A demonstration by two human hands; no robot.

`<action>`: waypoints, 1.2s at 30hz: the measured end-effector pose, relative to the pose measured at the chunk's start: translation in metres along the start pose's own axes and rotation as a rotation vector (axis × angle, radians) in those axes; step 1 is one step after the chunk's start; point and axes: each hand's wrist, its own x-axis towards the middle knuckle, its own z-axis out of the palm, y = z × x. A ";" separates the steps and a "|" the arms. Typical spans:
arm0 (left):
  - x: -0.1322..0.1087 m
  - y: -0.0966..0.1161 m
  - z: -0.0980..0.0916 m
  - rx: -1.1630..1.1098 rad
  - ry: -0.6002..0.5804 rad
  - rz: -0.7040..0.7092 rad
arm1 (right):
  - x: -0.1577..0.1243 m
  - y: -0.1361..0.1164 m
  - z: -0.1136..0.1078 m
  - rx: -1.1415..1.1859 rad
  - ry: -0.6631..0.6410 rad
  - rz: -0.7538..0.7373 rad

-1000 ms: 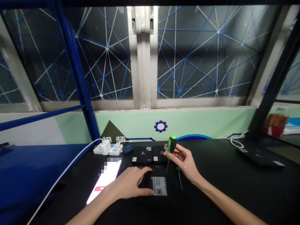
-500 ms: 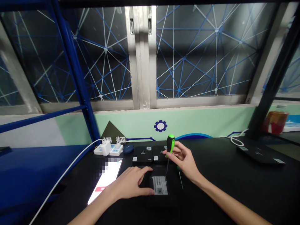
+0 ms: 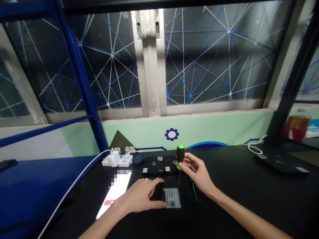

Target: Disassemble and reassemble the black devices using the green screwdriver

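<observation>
A black box (image 3: 174,212) with a white printed label (image 3: 172,198) lies on the table in front of me. My left hand (image 3: 143,196) steadies its left side, the index finger near the far edge and the thumb by the label. Between thumb and fingers, my right hand (image 3: 195,167) grips a black-and-green screwdriver (image 3: 180,156). It stands nearly upright, its tip at the far right part of the box, where dark surfaces hide the exact contact. A second screwdriver (image 3: 194,192) lies right of the box, its handle mostly covered by my right hand.
Two flat black boxes (image 3: 153,165) sit side by side behind. A lit phone (image 3: 114,194) lies left, near a white power strip (image 3: 117,160) and a dark blue round object (image 3: 138,159). Another flat black device (image 3: 281,163) and a white cable (image 3: 254,148) are at the right.
The screwdriver has turned in my right hand, so its green stripe no longer shows, and it stands a little straighter. My left hand keeps its place on the box. The whole view has shifted slightly.
</observation>
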 end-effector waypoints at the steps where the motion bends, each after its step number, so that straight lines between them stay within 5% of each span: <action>1: 0.000 0.000 0.000 0.000 0.000 0.001 | 0.000 -0.001 0.000 0.007 -0.017 -0.003; 10: -0.001 -0.001 0.000 -0.004 0.006 0.001 | -0.001 0.008 0.001 -0.182 0.041 -0.021; 15: 0.000 -0.001 0.001 0.005 0.011 0.008 | 0.001 0.010 0.000 -0.069 0.029 0.021; 27: 0.001 -0.003 0.002 0.018 0.017 0.010 | -0.002 -0.001 -0.005 -0.142 -0.130 -0.009; 36: 0.000 -0.004 0.004 0.019 0.018 0.012 | 0.005 0.007 -0.008 -0.302 -0.216 0.124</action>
